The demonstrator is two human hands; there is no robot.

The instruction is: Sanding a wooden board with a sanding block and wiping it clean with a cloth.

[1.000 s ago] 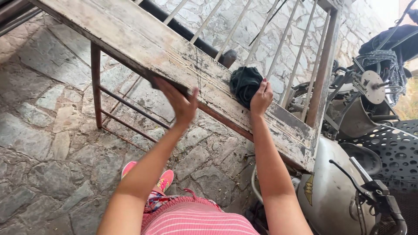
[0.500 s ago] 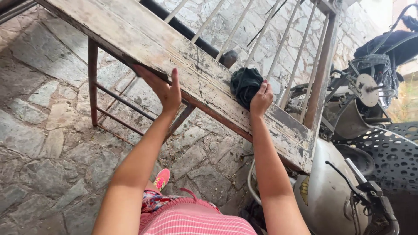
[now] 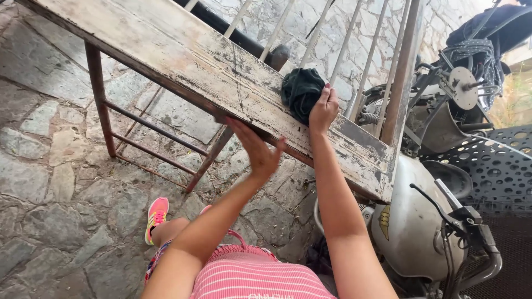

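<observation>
Clearly, the dark green crumpled cloth point(image 3: 301, 93) lies on the top of the worn white-painted wooden worktop point(image 3: 183, 58), near its far edge and close to the rusty metal railing point(image 3: 400, 83) at the back. The right hand point(image 3: 324, 108) presses on the cloth from the near side, with the fingers point(image 3: 327, 91) curled over the bundle and grasping it, so that the cloth stays bunched and flat against the wood; this looks like a grip for rubbing the surface. The right arm is stretched forward and almost straight, and the wrist is bent slightly down.

The left hand point(image 3: 256, 150) is at the front edge of the worktop. Its palm is turned up and touches the underside of the board, and the fingers are spread and released, holding nothing. I judge that it steadies the worktop against the push of the other hand. The left forearm rises from the lap at an angle.

Below, a brown metal frame point(image 3: 98, 94) carries the board over a grey stone floor point(image 3: 50, 182). A pink and yellow sports shoe point(image 3: 156, 215) rests on the stones, and a grey motorcycle point(image 3: 421, 227) stands just beside the worktop on the right.
</observation>
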